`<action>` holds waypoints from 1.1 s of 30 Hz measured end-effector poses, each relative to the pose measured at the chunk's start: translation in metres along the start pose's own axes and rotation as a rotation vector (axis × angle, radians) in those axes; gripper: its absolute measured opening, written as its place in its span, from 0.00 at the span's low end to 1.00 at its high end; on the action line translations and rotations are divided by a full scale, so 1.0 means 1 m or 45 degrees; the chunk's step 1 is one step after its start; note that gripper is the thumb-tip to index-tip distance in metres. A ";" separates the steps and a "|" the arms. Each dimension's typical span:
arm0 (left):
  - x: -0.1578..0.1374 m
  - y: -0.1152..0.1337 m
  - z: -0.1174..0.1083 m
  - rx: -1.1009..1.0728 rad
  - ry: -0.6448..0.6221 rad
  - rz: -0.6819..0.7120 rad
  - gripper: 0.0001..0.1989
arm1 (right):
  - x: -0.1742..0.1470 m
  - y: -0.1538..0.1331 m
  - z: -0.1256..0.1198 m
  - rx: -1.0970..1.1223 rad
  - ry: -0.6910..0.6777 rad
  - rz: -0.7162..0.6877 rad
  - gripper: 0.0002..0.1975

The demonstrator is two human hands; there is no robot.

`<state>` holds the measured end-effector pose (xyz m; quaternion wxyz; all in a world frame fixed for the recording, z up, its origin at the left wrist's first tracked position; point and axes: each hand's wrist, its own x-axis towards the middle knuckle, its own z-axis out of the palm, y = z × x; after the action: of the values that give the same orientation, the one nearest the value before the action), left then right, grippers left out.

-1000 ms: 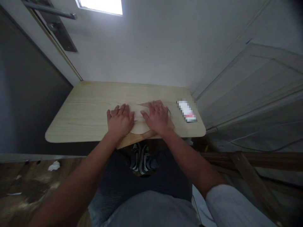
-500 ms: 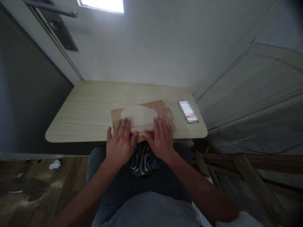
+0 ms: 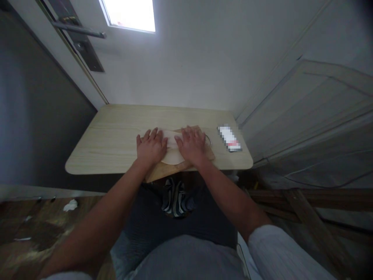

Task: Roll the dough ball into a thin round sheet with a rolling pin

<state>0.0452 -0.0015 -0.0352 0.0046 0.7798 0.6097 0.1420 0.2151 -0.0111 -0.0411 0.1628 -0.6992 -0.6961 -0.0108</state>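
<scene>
A pale, flattened sheet of dough (image 3: 174, 156) lies on a wooden cutting board (image 3: 163, 171). My left hand (image 3: 151, 147) rests on the left part of the dough, palm down, fingers stretched forward and a little apart. On the right part, my right hand (image 3: 192, 146) presses down the same way, its thumb pointing toward the left thumb. Both hands are open. Pale dough shows between the thumbs; whether anything else lies beneath the palms is hidden. The board sits askew, its near left corner jutting past the table's front edge.
The board's metal ring handle (image 3: 208, 140) is at its right end. A phone with a blurred screen (image 3: 229, 138) lies on the light wooden table (image 3: 116, 132). Behind stands a white door with a lever handle (image 3: 78, 30). Wooden beams (image 3: 309, 217) are low on the right.
Both hands have slid forward, away from my body, over the dough. The dough's near edge now lies uncovered, and the board's near left corner sticks out further toward me. The view has tilted up slightly.
</scene>
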 end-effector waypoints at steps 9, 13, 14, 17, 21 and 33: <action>-0.080 0.011 -0.009 -0.065 0.034 0.123 0.29 | -0.090 0.005 -0.008 0.054 0.074 -0.120 0.36; -0.128 0.018 -0.009 -0.074 0.020 0.154 0.31 | -0.139 0.009 -0.015 0.070 0.044 -0.168 0.36; -0.132 0.019 -0.008 -0.073 0.025 0.154 0.32 | -0.141 0.010 -0.016 0.070 0.042 -0.172 0.36; -0.120 0.017 -0.003 -0.071 0.050 0.144 0.33 | -0.126 0.010 -0.011 0.073 0.052 -0.170 0.35; -0.069 0.012 0.000 -0.051 0.076 0.097 0.31 | -0.074 0.006 0.000 0.076 0.093 -0.100 0.31; -0.088 0.015 -0.003 -0.076 0.095 0.150 0.31 | -0.100 0.003 -0.004 0.087 0.131 -0.156 0.30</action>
<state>0.0392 -0.0897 -0.0485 -0.0032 0.8081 0.5578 0.1893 0.2161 -0.1089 -0.0624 0.2211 -0.6480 -0.7281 -0.0330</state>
